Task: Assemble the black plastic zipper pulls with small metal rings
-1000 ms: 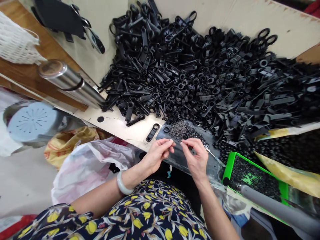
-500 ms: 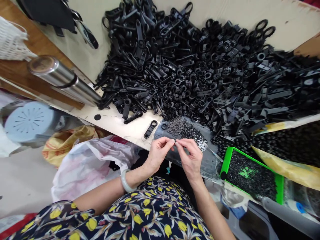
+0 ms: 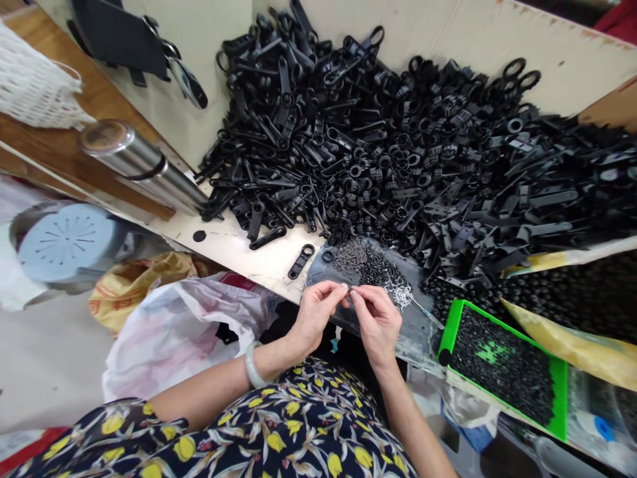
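Note:
My left hand (image 3: 317,312) and my right hand (image 3: 377,318) meet fingertip to fingertip at the table's front edge, each pinching something tiny that I cannot name. They hover over a grey plate (image 3: 423,332) carrying a heap of small dark screws (image 3: 371,267) and a few silver ones (image 3: 404,295). A pale bangle (image 3: 251,366) circles my left wrist. Beyond the plate lies a huge pile of black plastic strap parts and rings (image 3: 408,159). One loose black link (image 3: 301,261) lies on the bare board to the left.
A green tray (image 3: 560,392) of small black pieces stands at the right, beside yellow-edged bags (image 3: 582,352) of more. A steel flask (image 3: 142,169) lies at the left. Plastic bags (image 3: 174,332) and a grey round lid (image 3: 62,242) sit below the table edge.
My two hands have drawn together until the fingertips touch; a second ago they were slightly apart. The grey handle at lower right has dropped mostly out of view.

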{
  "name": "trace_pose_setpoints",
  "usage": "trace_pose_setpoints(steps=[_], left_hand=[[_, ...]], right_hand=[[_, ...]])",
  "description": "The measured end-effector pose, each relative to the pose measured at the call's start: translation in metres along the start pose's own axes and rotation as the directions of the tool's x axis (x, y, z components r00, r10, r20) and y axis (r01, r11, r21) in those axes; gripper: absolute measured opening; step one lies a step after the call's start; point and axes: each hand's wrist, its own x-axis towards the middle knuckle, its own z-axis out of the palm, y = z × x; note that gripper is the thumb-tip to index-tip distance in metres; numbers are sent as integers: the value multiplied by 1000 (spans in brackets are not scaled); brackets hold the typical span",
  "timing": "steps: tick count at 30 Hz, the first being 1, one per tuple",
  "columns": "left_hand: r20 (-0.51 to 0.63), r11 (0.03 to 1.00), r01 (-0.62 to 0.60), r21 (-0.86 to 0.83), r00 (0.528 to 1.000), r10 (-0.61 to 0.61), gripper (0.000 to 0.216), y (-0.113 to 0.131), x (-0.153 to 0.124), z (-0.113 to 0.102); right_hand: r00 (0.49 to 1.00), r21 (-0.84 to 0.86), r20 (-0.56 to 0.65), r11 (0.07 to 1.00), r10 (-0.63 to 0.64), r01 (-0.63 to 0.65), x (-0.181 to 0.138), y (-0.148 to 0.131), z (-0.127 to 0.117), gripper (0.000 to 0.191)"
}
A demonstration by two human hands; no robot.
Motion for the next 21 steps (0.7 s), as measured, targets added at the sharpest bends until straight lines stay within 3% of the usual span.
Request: trace_pose_setpoints(steps=[5,9,16,21], left_hand=[[79,993,-69,100,995,61,28,4,1,-6],[168,982,-91,168,984,63,23,10,5,-13],[90,977,210,-40,974,-206,24,16,2,-9],[57,960,246,-135,969,-241,26,18,-3,-6]], right_hand=[[998,-69,8,995,-69,69,0,0,-5,12],[982,-92,109,982,-153,164,3,1,-12,12],[964,-136,176,965,-198,223,7,-4,-13,16],[963,-181,179,955,-202,234,9,-7,-9,15]])
